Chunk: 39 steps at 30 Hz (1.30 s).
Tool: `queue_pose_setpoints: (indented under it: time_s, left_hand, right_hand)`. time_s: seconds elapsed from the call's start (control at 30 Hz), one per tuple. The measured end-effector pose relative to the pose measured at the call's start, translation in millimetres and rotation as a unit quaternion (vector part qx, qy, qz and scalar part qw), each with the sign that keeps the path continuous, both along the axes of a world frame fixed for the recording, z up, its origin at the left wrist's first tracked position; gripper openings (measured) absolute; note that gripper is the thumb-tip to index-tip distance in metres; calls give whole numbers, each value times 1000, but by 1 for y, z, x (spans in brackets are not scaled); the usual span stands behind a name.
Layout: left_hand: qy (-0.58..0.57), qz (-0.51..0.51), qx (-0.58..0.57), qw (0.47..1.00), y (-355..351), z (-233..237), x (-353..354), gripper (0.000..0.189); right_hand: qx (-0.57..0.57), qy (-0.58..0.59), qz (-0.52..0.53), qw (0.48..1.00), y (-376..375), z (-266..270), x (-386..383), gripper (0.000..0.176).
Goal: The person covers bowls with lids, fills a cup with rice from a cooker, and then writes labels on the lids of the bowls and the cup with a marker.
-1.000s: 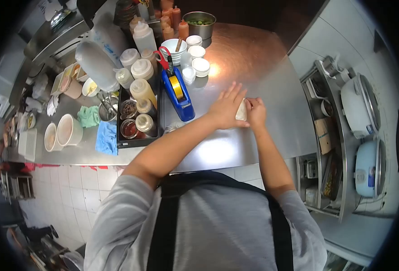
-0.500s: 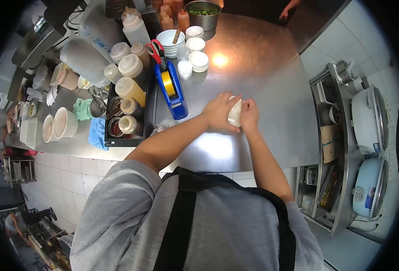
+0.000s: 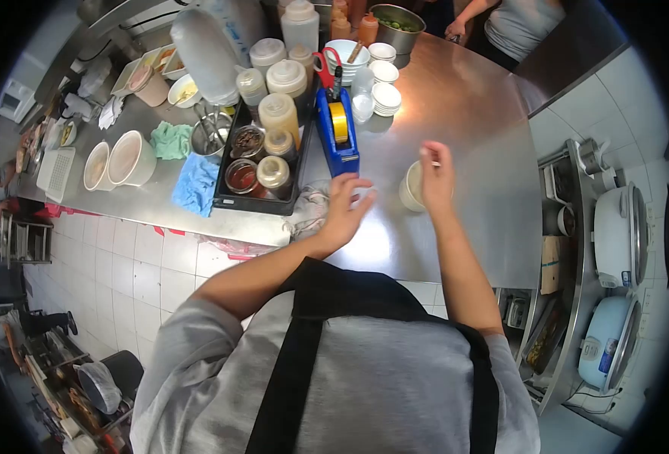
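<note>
My left hand (image 3: 345,210) is open, fingers apart and slightly bent, above the counter near the front end of the blue tape dispenser (image 3: 337,144). Close beside it lies a crumpled pale cloth (image 3: 311,208). A white round tub (image 3: 410,194) stands on the steel counter, partly covered by my right hand (image 3: 437,180). That hand is held over the tub's right side with its fingers curled together. A small pale spot shows at the fingers, too small to name. The dispenser holds a roll of yellow tape (image 3: 339,121), and red-handled scissors (image 3: 324,69) stick up at its far end.
A black tray (image 3: 255,203) of sauce bottles and jars stands left of the dispenser. Stacked white bowls (image 3: 386,98) and a metal pot (image 3: 397,38) are farther back. Another person (image 3: 524,30) stands beyond the counter. Shelves with rice cookers (image 3: 614,234) line the right.
My hands have come apart from the white tub. The left moved down and left; the right remains beside the tub, which now stands on the counter. The view has shifted, showing the other person more.
</note>
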<state>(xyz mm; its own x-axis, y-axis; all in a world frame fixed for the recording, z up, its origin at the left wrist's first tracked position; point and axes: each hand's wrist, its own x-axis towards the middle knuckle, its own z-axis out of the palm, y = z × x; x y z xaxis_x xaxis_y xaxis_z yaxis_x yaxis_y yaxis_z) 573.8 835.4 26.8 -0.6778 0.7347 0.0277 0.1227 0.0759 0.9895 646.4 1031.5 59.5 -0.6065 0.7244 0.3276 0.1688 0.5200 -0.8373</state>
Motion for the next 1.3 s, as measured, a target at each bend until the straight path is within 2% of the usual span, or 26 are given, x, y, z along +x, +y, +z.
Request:
queue_pose_setpoints:
  time_s: [0.03,0.1,0.13,0.17,0.27,0.33,0.4,0.5,0.57,0.63,0.7,0.73,0.83,0.87,0.97,1.07,1.17,1.2,1.23,1.3]
  left_hand:
    - [-13,42,-6,999,-13,-19,-8,52]
    - [-104,111,30,988,-18,-40,-16,50]
    - [-180,137,72,971,-9,-42,-21,51]
    - [-217,136,75,964,-4,-36,-26,53]
    - [-307,127,73,940,10,-17,-42,61]
    - [-314,112,73,940,16,-3,-43,66]
    - [-353,121,82,924,21,0,-42,66]
    - [-386,142,110,905,25,10,-35,65]
    - [-393,154,122,898,23,17,-30,65]
    - [-366,188,78,908,26,20,-30,67]
    - [-360,190,57,912,29,21,-31,64]
    - [-367,193,62,908,29,25,-30,56]
    - [-367,207,63,905,34,25,-30,46]
    - [-385,220,79,893,34,22,-32,31]
    - [-278,227,143,922,41,-7,-35,26]
    - [-104,294,21,950,42,-24,-38,22]
    - [-52,357,-173,916,39,-26,-31,17]
    - [17,380,-146,913,37,-48,-34,14]
    - [21,385,-99,917,39,-41,-34,14]
    - [18,391,-16,920,37,-16,-18,14]
  right_hand:
    - [-115,25,59,991,-17,0,-19,28]
    - [-130,-20,99,986,-38,-12,-55,31]
    - [-138,-46,84,986,-44,-18,-72,32]
    - [-145,-72,69,984,-51,-21,-86,34]
    - [-304,-75,76,947,-58,-16,-107,41]
    - [-313,-51,74,946,-54,-21,-113,46]
    - [-308,-17,64,949,-67,0,-105,51]
    - [-187,40,147,970,-88,28,-47,52]
    - [-204,38,160,965,-105,38,9,50]
    - [-214,-14,187,959,-123,65,76,51]
    - [-161,-101,216,958,-127,68,125,53]
    - [-196,-99,237,946,-125,68,136,52]
    - [-266,-94,282,917,-117,63,156,52]
    - [-268,-93,291,914,-114,60,156,51]
    - [-280,-107,328,896,-107,55,153,50]
    - [-304,-128,335,883,-102,49,144,51]
    - [-297,-160,358,870,-90,45,144,52]
    - [-284,-170,370,868,-80,46,144,52]
    - [-273,-178,381,865,-70,45,144,52]
    - [-353,-128,392,840,-37,47,150,50]
